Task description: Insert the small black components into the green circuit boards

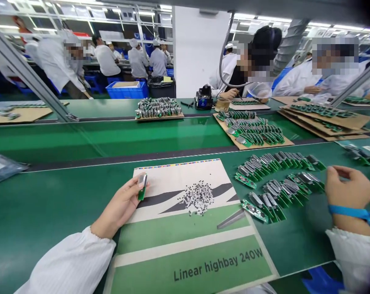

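Holding what, that left hand (119, 206), at the lower left of the frame?

A small green circuit board (141, 192) with a silvery part on it, nearly upright, pinched between thumb and fingertips. That's a narrow, firm grip, just over the edge of a printed sheet (185, 261) marked "Linear highbay 240W".

And the right hand (350, 188), with the blue wristband (353, 213)?

Empty, as far as I can see. Its fingers curl loosely at the right of the frame, with a narrow gap at the thumb, just beside the rows of circuit boards (273, 188) fanned out on the green conveyor belt (50, 212).

What lies between the hands?

A heap of tiny dark components (197, 198) in the middle of the sheet, touching neither hand.

Further up?

Past a dark belt edge, a cardboard tray (230, 132) of boards sits at centre right, a smaller tray (159, 117) sits at centre, and stacked cardboard trays (350, 122) sit at the far right. Beyond them, at upper centre, a soldering station (203, 98) stands near a co-worker's hand (230, 94). At the upper left, white-coated workers (137, 61) stand past a blue crate (126, 90).
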Tool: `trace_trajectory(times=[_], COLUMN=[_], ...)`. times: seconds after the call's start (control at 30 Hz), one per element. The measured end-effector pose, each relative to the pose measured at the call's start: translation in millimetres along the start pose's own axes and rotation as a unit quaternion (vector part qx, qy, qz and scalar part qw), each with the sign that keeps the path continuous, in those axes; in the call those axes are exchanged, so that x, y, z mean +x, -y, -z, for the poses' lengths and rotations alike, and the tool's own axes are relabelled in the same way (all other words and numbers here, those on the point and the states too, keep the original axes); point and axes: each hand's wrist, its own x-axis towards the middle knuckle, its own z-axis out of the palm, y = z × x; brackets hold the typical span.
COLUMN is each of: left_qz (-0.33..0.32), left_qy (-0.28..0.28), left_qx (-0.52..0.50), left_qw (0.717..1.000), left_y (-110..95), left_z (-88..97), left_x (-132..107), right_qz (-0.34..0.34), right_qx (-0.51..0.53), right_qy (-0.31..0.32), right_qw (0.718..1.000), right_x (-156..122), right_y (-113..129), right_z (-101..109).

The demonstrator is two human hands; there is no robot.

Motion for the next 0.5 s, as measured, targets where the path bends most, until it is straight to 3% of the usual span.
trace_trajectory(times=[0.03,0.1,0.17,0.27,0.37,0.5], left_qz=[0.007,0.021,0.037,0.048,0.044,0.050], left_qy=[0.003,0.009,0.018,0.045,0.069,0.084], left_qx=[-0.010,-0.025,-0.031,-0.032,-0.029,-0.029], left_qw=[1.000,0.999,0.999,0.997,0.996,0.995], left_y=[3,10,17,26,30,35], left_z=[-3.3,-11.6,-19.9,-27.6,-29.8,-31.0], left_x=[-3,-8,-16,-33,-50,-63], right_qz=[0.006,0.087,0.231,0.382,0.430,0.430], right_qx=[0.004,0.042,0.105,0.152,0.147,0.126], right_qy=[-0.037,-0.017,0.099,0.265,0.342,0.379], right_qw=[0.999,0.995,0.962,0.872,0.823,0.810], right_x=[-10,-34,-64,-106,-130,-136], right_y=[19,65,115,176,203,207], right_z=[-2,-7,-15,-28,-38,-51])
